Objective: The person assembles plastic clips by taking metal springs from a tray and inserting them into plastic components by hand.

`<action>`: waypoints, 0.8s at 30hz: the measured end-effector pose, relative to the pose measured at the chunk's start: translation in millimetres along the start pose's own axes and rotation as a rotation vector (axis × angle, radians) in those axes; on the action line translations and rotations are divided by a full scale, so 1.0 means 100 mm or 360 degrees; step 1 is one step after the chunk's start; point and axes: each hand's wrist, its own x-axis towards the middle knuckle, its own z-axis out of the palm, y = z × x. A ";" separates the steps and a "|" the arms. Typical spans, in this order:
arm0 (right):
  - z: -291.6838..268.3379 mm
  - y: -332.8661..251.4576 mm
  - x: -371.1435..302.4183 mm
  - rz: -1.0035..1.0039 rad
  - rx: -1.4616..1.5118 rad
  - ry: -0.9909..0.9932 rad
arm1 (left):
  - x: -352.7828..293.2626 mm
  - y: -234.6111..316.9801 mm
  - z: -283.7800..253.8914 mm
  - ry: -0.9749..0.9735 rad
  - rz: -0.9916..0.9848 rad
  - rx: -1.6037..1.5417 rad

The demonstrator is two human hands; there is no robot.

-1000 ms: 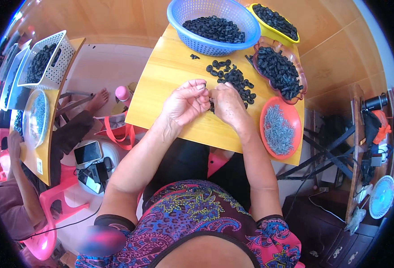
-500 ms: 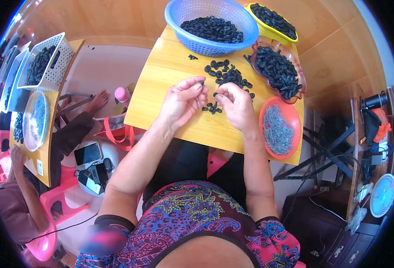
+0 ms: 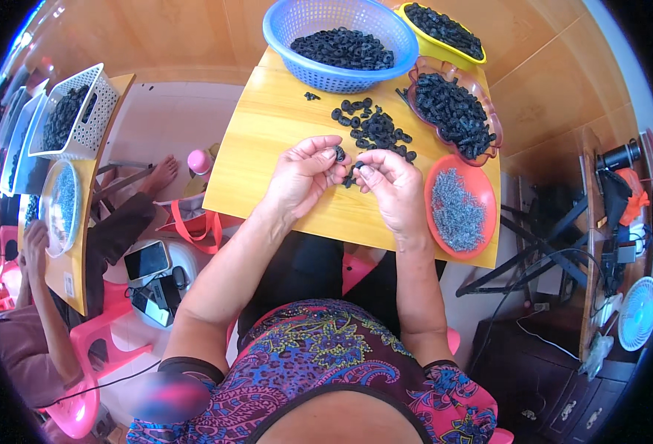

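Over the near part of a wooden table [image 3: 249, 163], my left hand [image 3: 300, 176] pinches a small black ring-shaped part [image 3: 339, 154] between thumb and fingertips. Close beside it, my right hand [image 3: 394, 189] is closed on a small dark piece [image 3: 360, 166], mostly covered by the fingertips. The two hands nearly meet. Just beyond them lies a loose heap of black plastic parts [image 3: 378, 129], some of them round. A few smaller black pieces [image 3: 349, 180] lie partly hidden under my hands. To the right of my right hand sits a red dish [image 3: 489, 214] of small grey metal screws [image 3: 456, 211].
At the back stand a blue colander [image 3: 282, 37] and a yellow basin [image 3: 434, 50], both holding black parts. A reddish scalloped tray [image 3: 495, 137] of black parts is at the right. Left, a co-worker's hand [image 3: 35, 240] is beside another table with a white basket [image 3: 104, 111].
My right hand has come from above the loose pieces toward my left hand. The black part in my left fingers now shows more. The view has shifted slightly.
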 end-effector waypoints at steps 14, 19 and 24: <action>-0.22 0.21 0.05 0.0092 0.0482 0.0005 | 0.05 -0.09 -0.10 -0.0086 -0.0218 -0.0251; -0.26 0.17 0.01 0.0147 0.0531 -0.0094 | 0.02 -0.12 -0.08 -0.0200 -0.0379 -0.0424; -0.14 -0.05 -0.08 0.0167 0.0475 0.0024 | -0.03 -0.12 -0.01 -0.0246 -0.0358 -0.0299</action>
